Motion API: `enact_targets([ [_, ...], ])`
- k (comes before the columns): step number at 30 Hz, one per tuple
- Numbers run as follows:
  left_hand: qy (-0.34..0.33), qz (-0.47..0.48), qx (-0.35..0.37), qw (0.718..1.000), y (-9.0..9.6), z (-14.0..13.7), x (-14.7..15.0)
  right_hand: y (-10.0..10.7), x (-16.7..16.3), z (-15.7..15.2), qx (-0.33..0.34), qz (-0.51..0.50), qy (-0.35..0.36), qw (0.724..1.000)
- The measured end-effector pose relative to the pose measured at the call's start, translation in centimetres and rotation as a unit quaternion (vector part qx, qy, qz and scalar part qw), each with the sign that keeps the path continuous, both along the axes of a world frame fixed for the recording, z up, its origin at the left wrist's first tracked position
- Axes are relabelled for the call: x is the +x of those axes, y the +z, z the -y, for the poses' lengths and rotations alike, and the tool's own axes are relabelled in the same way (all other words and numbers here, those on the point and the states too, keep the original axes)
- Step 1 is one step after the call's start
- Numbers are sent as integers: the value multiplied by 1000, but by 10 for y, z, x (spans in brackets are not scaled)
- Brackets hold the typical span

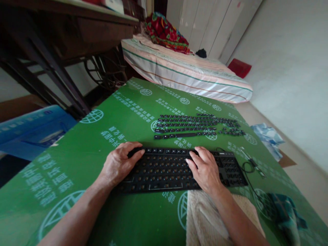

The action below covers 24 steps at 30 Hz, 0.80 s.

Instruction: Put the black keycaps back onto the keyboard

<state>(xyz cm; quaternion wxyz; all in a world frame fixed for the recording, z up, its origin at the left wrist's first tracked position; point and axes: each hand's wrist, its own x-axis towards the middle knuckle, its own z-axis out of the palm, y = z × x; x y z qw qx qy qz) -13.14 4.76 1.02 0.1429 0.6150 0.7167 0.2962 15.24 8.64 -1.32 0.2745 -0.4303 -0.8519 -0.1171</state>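
A black keyboard (164, 186) lies flat on the green table, its main rows bare of keycaps while the top row has several fitted. My left hand (120, 162) is at its back left corner, fingers curled along the edge and thumb over the top row. My right hand (206, 167) rests on the right part of the keyboard, fingers apart and fingertips at the top row. Behind the keyboard, loose black keycaps (186, 129) are laid out in rows. Whether a small keycap sits under my right fingertips is hidden.
A beige cloth (205, 218) lies below my right forearm on the green table (123, 112). To the right are a thin tool (253, 162), the cable (247, 167) and a dark green checked cloth (287, 208). A bed (189, 73) stands beyond, a sewing-machine table (77, 34) at left.
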Motion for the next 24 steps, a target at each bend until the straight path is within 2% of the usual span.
enact_targets([
  [12, 5, -5, -6, 1000, 6, 0, 3, 3, -1, 1, -3, -18, -3, 1000],
  [18, -2, -8, -5, 1000, 7, 0, 1, 7, 8, -6, -20, -128, -12, 992],
  [24, 1, -5, -21, 1000, 7, -1, 0, 5, 29, -18, -27, -238, -60, 969],
])
